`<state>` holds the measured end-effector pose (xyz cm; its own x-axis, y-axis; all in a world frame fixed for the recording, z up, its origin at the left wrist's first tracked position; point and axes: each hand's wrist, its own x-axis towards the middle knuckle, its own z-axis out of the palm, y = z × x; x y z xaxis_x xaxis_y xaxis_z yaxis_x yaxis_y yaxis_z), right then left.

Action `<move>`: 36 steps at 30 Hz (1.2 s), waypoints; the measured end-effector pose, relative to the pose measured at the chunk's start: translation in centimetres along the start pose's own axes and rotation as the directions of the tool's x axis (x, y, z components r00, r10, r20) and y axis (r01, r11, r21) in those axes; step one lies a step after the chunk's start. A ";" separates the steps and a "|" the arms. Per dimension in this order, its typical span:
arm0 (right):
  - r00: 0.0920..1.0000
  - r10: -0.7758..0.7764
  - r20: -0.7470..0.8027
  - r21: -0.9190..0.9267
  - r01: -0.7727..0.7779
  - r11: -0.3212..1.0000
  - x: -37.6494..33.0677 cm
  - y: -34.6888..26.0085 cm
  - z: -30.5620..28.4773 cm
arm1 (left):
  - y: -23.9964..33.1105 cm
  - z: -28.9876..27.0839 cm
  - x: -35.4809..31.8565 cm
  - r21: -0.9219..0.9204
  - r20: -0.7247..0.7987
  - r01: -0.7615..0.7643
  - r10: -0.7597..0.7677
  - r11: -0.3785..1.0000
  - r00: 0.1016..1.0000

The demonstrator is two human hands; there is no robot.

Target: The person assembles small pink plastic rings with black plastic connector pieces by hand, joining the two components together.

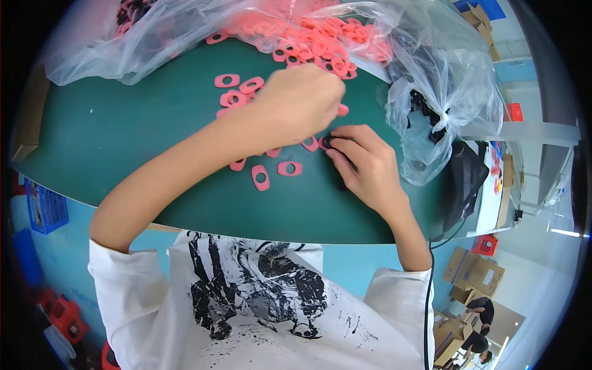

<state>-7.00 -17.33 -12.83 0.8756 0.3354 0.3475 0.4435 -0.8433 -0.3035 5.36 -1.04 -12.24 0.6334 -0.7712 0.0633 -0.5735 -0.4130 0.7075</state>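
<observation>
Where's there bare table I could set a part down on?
Biggest bare patch: green table between the cardboard at left and the left forearm. Also the front strip, between loose pink rings and the near edge. Crowded: far side, with plastic bags and pink pile; right, with a tied bag; middle, around both hands.

Dark green worktop [123, 142] across the middle; pink rings [298, 168] at centre and top; black piece [328, 141] just right of centre; clear bags [166, 46] along the top; white shirt [246, 305] with black splattered print, lower centre; blue basket [54, 206], left; red stools [66, 316], lower left; brown boxes [473, 272], lower right.
</observation>
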 end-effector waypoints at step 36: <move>0.986 0.132 -0.107 -0.128 -0.145 0.981 -0.5 -0.8 1.3 | 0.4 -3.0 -14.6 0.248 -0.091 -0.246 0.276 0.937 0.957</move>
<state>-7.52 -16.26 -13.86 0.9009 0.1748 0.3972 0.2838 -0.9297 -0.2346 -2.58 11.46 -10.75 0.4953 -0.8076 0.3200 -0.8223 -0.3172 0.4724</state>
